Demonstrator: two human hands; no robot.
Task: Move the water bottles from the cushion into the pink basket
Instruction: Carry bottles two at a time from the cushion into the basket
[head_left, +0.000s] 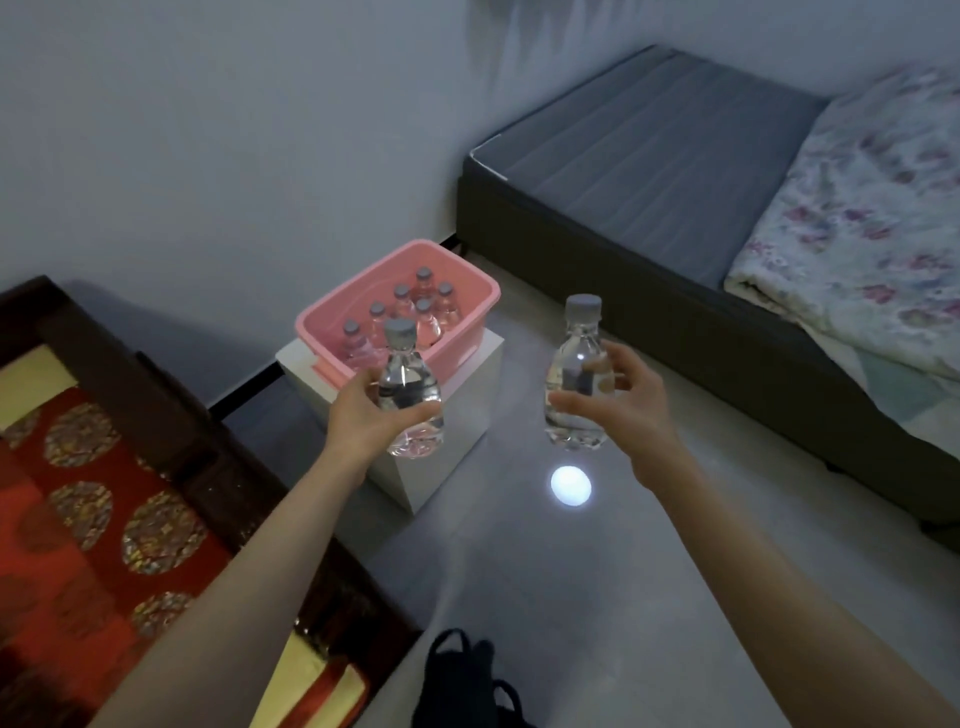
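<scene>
Two water bottles are in the air at once, one in each hand, both upright with grey caps on. Starting at nine o'clock, the red patterned cushion (88, 519) lies on a dark wooden seat, and no bottles show on the part of it that is in view. Next along, the left hand (363, 415) is wrapped around the lower body of the left bottle (410, 395), thumb across the front, holding it just in front of the near rim of the pink basket (467, 358). That basket sits at twelve o'clock on a white box (447, 441) against the wall, and six capped bottles (415, 312) already stand in it, crowded toward the far and right side; the near left part looks free. Further toward two o'clock, the right hand (618, 400) pinches the right bottle (576, 379) at its waist between thumb and fingers, out over the bare floor and well apart from the basket. A bright spot of light lies on the floor under it, and a grey bed with a flowered quilt fills the three o'clock side.

The risks, as I judge them: the right grip is light and the plastic is smooth, so the bottle could slip over the hard floor. Lowering either bottle onto the standing caps could topple the group. Pressing on the near rim might tip the basket off the box.
</scene>
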